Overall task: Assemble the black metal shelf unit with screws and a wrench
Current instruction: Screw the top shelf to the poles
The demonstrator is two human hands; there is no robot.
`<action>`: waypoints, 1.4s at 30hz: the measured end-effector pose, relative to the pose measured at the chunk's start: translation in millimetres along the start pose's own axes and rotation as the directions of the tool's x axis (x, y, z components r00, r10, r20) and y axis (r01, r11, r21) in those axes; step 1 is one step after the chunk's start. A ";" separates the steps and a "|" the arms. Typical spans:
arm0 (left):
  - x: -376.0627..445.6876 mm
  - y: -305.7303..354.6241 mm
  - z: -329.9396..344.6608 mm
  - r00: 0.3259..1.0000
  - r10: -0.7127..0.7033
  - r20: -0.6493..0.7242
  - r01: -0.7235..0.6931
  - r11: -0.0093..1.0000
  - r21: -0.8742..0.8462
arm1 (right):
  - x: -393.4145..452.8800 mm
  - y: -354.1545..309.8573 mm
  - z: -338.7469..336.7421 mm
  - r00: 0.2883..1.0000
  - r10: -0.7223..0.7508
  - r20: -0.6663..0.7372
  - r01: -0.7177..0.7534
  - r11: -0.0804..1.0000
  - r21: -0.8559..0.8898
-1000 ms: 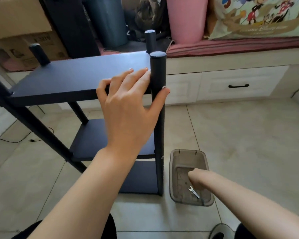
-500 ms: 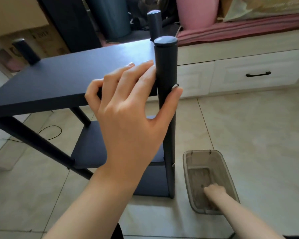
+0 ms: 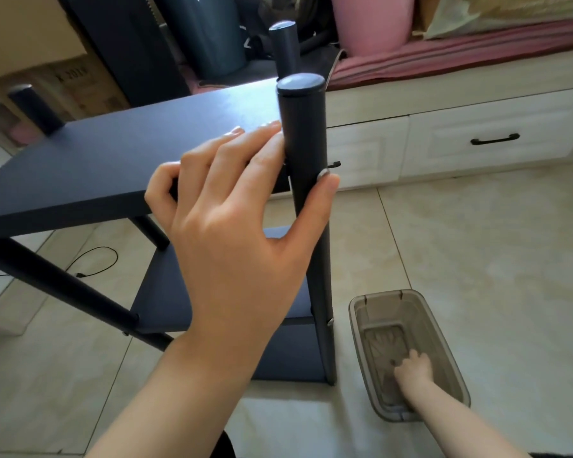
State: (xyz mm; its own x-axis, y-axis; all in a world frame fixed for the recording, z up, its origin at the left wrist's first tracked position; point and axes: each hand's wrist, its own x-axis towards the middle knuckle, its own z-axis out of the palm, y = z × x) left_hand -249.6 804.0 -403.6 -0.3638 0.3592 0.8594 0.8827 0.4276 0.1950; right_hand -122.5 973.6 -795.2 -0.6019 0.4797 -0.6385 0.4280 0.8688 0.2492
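Right hand (image 3: 412,366): reached down into the tray (image 3: 361,322) on the floor, low right; fingers hidden, so whether anything is pinched cannot be told; no wrench or loose screws are made out in the tray. Left hand (image 3: 232,233): nearer the shelf (image 3: 113,160), fingers laid flat on its top board, thumb pressed on a screw (image 3: 323,173) in the upright post (image 3: 306,143). Post: long axis vertical, standing between the two hands. Screw: well above and left of the right hand, judged the point to which a tool must be lifted.
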 end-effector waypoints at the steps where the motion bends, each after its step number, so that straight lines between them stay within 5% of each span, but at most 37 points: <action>1: 0.1 0.2 0.2 1.000 0.000 -0.001 0.000 1.000 0.002 | -0.3 1.3 0.6 1.000 0.006 0.009 -0.006 1.000 -0.001; 8: 0.0 -0.8 0.3 1.000 0.001 0.008 -0.001 1.000 0.008 | 0.6 5.5 -3.5 1.000 -0.009 0.011 0.009 1.000 -0.007; 17: 0.4 1.0 -1.8 0.999 -0.023 0.022 0.023 1.000 -0.001 | -12.3 31.3 -52.0 0.994 0.004 0.109 -0.049 0.910 0.412; 24: 1.3 2.9 -4.1 0.998 -0.051 0.048 0.052 0.999 -0.015 | -50.5 43.8 -103.7 1.000 -0.012 -0.008 0.014 0.801 0.598; 27: 5.8 5.2 -9.2 0.990 -0.086 0.113 0.087 0.996 -0.006 | -78.0 51.2 -153.2 0.983 -0.103 -0.154 0.183 0.648 0.740; 33: 14.6 6.9 -16.3 0.957 -0.144 0.252 0.145 0.989 0.015 | -164.5 53.5 -234.2 0.910 -0.178 -0.375 0.399 0.131 0.908; 36: 16.5 7.2 -20.1 0.945 -0.145 0.294 0.141 0.989 0.035 | -196.9 51.4 -249.6 0.899 -0.105 -0.425 0.423 -0.038 0.905; 42: 19.4 9.0 -25.0 0.929 -0.139 0.342 0.115 0.989 0.089 | -227.7 26.6 -280.8 0.867 0.149 -0.476 0.498 -0.202 0.843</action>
State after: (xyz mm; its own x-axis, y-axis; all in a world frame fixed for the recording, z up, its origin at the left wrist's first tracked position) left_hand -241.3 794.1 -373.4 -0.5625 0.5582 0.6099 0.8050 0.5381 0.2500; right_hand -163.4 922.0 -438.7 -0.7789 0.6038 -0.1695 0.1821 -0.0409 -0.9824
